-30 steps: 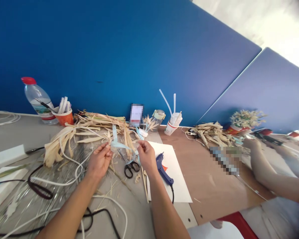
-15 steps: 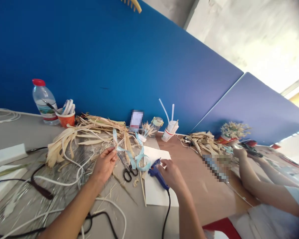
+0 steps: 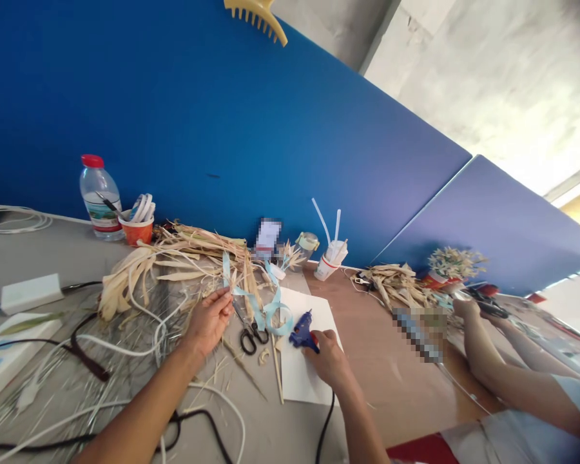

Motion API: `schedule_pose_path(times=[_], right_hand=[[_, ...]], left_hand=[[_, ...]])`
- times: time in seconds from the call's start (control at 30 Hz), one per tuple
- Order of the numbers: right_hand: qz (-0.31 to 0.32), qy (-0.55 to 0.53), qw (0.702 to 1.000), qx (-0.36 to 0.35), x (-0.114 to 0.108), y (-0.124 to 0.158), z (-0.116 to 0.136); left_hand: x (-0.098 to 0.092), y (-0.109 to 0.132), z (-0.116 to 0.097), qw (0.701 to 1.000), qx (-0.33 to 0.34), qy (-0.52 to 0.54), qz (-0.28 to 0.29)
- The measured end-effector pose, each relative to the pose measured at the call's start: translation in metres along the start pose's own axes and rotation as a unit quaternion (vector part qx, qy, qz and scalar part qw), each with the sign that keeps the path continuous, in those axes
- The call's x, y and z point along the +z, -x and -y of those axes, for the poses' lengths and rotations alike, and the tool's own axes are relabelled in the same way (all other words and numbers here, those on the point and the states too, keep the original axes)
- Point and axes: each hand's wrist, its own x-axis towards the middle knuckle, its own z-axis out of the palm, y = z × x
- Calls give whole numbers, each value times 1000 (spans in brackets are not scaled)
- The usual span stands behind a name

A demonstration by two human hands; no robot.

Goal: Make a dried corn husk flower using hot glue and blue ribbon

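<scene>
My left hand [image 3: 211, 317] is closed in a pinch on a small pale piece of dried husk, mostly hidden behind the fingertips. Right beside those fingers, a light blue ribbon [image 3: 257, 309] curls across the table. Over a white sheet of paper [image 3: 302, 385], my right hand [image 3: 329, 357] wraps around the handle of a blue glue gun [image 3: 300, 330], whose nozzle points up and away. Its black cord trails toward me. Between my hands lie black-handled scissors [image 3: 249, 341], and a thin stick [image 3: 276, 370] rests along the paper's left edge.
Dried husks [image 3: 125, 277] and clear thin strands cover the left side, crossed by white and black cables. Along the blue partition [image 3: 174, 129] stand a bottle [image 3: 101, 206], an orange cup [image 3: 138, 232], a phone, a jar [image 3: 305, 251] and a white cup [image 3: 326, 265]. Another person's arms [image 3: 488, 348] are at the right.
My right hand has moved from the upper end of the glue gun to its handle and closed around it. My left hand keeps its pinch. The view has shifted slightly.
</scene>
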Motion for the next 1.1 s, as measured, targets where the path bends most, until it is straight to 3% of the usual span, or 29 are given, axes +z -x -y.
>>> schedule_pose_path(times=[0.1, 0.17, 0.23, 0.33, 0.4, 0.5, 0.63, 0.83, 1.1], right_hand=[[-87, -119, 989, 1, 1, -1, -15], [-106, -249, 963, 17, -3, 1, -20], [-79, -406, 910, 11, -12, 4, -18], [-30, -587, 805, -75, -28, 8, 2], [11, -619, 777, -113, -34, 8, 25], [69, -604, 783, -132, -31, 5, 60], [112, -554, 810, -158, -7, -2, 90], [131, -540, 816, -161, 27, -11, 96], [128, -500, 842, -155, 34, -12, 96]], left_hand=[[1, 1, -1, 1000, -4, 6, -1], [0, 1, -1, 1000, -6, 6, -2], [0, 1, -1, 1000, -9, 5, -3], [-1, 0, 0, 1000, -19, 7, -5], [-1, 0, 0, 1000, -24, 10, -6], [-1, 0, 0, 1000, -25, 14, -9], [-2, -1, 1, 999, -13, 25, -17], [-3, -2, 1, 999, -10, 24, -25], [-1, 0, 0, 1000, -8, 12, -25]])
